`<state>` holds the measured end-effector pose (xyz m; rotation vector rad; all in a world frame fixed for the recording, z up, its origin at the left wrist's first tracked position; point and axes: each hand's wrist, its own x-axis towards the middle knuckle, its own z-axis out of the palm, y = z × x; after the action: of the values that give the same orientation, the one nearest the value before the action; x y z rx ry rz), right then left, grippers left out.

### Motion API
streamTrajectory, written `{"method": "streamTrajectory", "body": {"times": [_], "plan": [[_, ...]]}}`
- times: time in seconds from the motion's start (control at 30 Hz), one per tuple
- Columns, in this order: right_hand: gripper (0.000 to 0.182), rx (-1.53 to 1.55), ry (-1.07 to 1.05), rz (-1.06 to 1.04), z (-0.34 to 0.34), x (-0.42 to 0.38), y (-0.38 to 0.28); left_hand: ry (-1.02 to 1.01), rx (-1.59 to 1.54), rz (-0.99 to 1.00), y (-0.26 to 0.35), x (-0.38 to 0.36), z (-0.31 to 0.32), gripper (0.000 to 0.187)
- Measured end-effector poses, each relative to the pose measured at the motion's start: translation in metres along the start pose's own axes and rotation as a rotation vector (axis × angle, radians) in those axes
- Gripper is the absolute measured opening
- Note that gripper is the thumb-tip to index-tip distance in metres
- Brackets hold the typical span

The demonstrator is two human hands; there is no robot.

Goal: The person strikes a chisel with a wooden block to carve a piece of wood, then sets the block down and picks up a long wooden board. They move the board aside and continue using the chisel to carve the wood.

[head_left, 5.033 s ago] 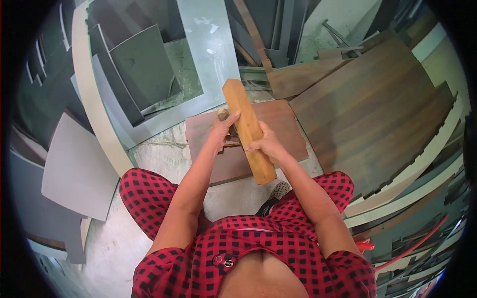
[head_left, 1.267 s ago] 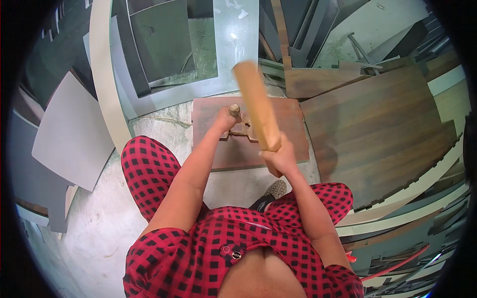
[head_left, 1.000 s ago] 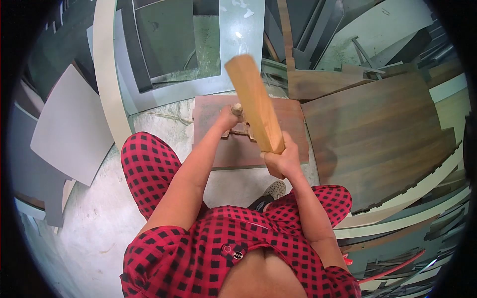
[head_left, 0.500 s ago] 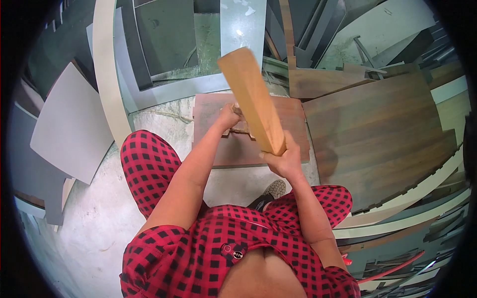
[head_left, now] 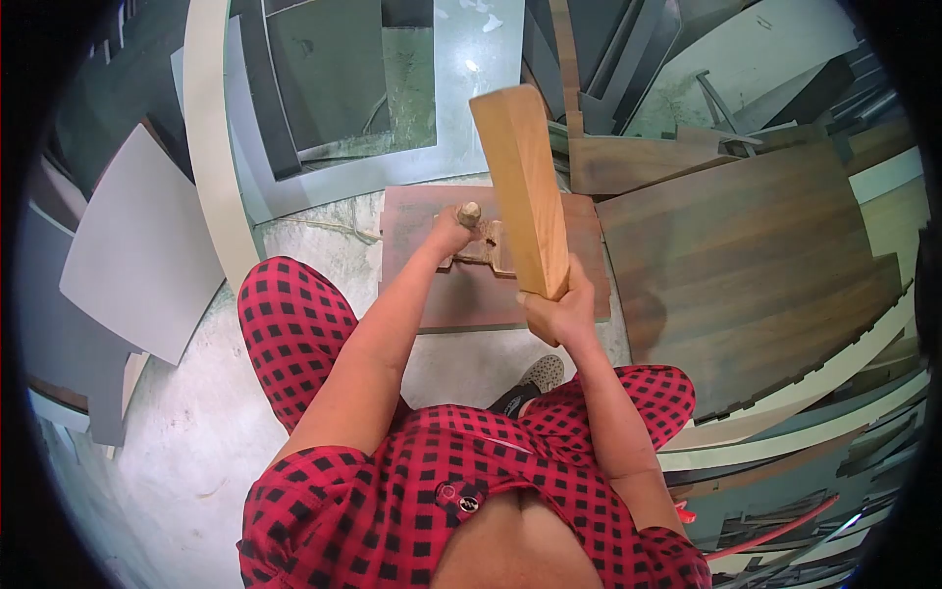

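My right hand [head_left: 557,307] is closed around the lower end of a thick wooden block [head_left: 525,187], raised and tilted slightly left. My left hand [head_left: 453,232] is wrapped round a chisel [head_left: 470,211]. Only the round wooden butt of its handle shows; the blade is hidden below my fist. Beneath and beside that fist lies a small notched wooden piece [head_left: 499,257], partly covered by the hand and the block. It rests on a reddish-brown board [head_left: 412,299] on the floor. The wooden block and the chisel handle are apart.
A large dark wood-grain panel [head_left: 736,265] lies at the right. A pale grey panel [head_left: 142,245] leans at the left, beside a curved-looking cream strip [head_left: 208,137]. Behind stand grey boards [head_left: 339,83]. A hammer-like tool [head_left: 724,106] lies at the back right.
The wooden block in my right hand has swung right and more upright, uncovering the chisel handle's end. My left hand has stayed about where it was.
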<state>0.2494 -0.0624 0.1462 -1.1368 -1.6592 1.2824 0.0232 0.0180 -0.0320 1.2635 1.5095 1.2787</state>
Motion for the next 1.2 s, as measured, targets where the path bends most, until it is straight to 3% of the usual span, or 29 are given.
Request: {"method": "streamTrajectory", "body": {"times": [0.07, 0.1, 0.17, 0.3, 0.37, 0.5, 0.53, 0.57, 0.6, 0.7, 0.77, 0.9, 0.97, 1.1, 1.17, 1.2], "plan": [[0.05, -0.368, -0.001, -0.001, -0.007, 0.004, 0.028, -0.008, -0.069, -0.024, 0.0, 0.0, 0.001, 0.014], [0.05, -0.37, 0.002, -0.004, -0.008, 0.005, 0.028, -0.011, -0.146, -0.05, 0.001, 0.0, 0.004, 0.014], [0.049, -0.7, -0.134, 0.139, -0.007, 0.008, 0.028, 0.02, -0.149, -0.048, 0.024, -0.009, 0.003, 0.014], [0.049, -0.537, -0.12, 0.086, -0.007, 0.004, 0.013, 0.028, -0.057, -0.022, 0.01, -0.005, 0.001, 0.013], [0.051, -0.193, -0.034, 0.026, -0.003, -0.001, 0.001, 0.015, -0.074, 0.007, -0.025, 0.007, 0.004, 0.015], [0.052, -0.132, 0.021, -0.072, 0.0, 0.003, 0.02, 0.009, 0.059, 0.006, -0.014, 0.004, -0.001, 0.02], [0.052, -0.504, -0.058, 0.052, -0.001, 0.005, 0.018, 0.005, 0.059, 0.011, -0.002, 0.0, -0.001, 0.02], [0.051, -0.877, -0.14, 0.179, -0.003, 0.007, 0.016, -0.008, -0.132, -0.096, 0.01, -0.003, -0.001, 0.025], [0.051, -0.88, -0.137, 0.175, -0.005, 0.007, 0.019, -0.02, -0.323, -0.204, 0.013, -0.004, -0.001, 0.032], [0.049, -0.688, -0.126, 0.137, -0.006, 0.008, 0.028, 0.014, -0.252, -0.151, 0.008, -0.004, -0.004, 0.03], [0.05, -0.117, -0.177, 0.278, -0.007, 0.006, 0.027, 0.021, -0.142, -0.114, 0.0, -0.005, -0.005, 0.025], [0.051, -0.184, -0.051, 0.146, -0.005, 0.004, 0.012, 0.03, 0.023, -0.037, -0.005, -0.002, -0.008, 0.022], [0.052, 0.057, 0.069, -0.032, -0.004, 0.003, 0.007, 0.036, 0.002, -0.042, -0.003, -0.004, -0.009, 0.022], [0.054, 0.062, 0.103, -0.102, -0.001, 0.0, 0.009, 0.037, 0.008, -0.053, 0.002, -0.006, -0.006, 0.022], [0.052, -0.729, -0.049, 0.108, -0.006, 0.002, 0.019, 0.05, 0.006, -0.108, 0.027, -0.013, -0.006, 0.022], [0.051, -0.829, -0.141, 0.18, -0.006, 0.005, 0.019, 0.07, 0.0, -0.166, 0.035, -0.015, -0.006, 0.023]]}}
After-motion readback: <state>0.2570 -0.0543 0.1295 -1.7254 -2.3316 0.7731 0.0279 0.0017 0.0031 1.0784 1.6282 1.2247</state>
